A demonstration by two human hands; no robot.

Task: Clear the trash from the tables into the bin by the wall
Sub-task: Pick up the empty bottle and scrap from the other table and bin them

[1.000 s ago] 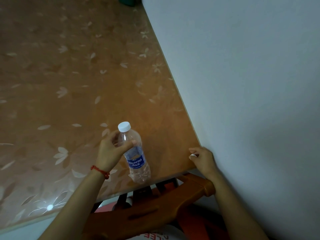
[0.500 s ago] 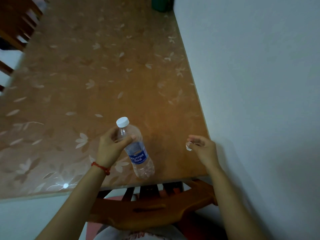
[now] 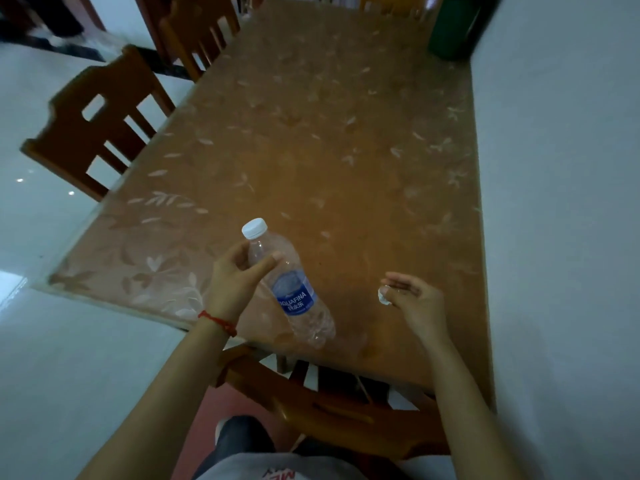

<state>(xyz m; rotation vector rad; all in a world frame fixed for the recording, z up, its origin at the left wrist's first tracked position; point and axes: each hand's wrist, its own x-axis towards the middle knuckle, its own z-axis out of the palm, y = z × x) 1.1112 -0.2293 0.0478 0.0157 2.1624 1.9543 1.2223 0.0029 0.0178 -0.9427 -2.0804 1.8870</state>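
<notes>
My left hand (image 3: pixel 235 282) grips a clear plastic water bottle (image 3: pixel 294 292) by its neck; the bottle has a white cap and a blue label and hangs tilted above the near end of the table (image 3: pixel 346 168). To the right, my right hand (image 3: pixel 412 299) pinches a small white scrap of trash (image 3: pixel 383 295) between its fingertips, just above the tabletop. A dark green container (image 3: pixel 450 27), perhaps a bin, stands at the table's far right corner against the wall.
A brown leaf-patterned cover lies over the long table, which runs along the white wall (image 3: pixel 561 202) on the right. One wooden chair (image 3: pixel 332 400) is tucked in at the near end, and two more chairs (image 3: pixel 100 123) stand on the left over glossy white floor.
The view has swung left and back, showing the whole table and the chairs. My right hand has lifted the white scrap away from the wall edge. The bottle stays in my left hand.
</notes>
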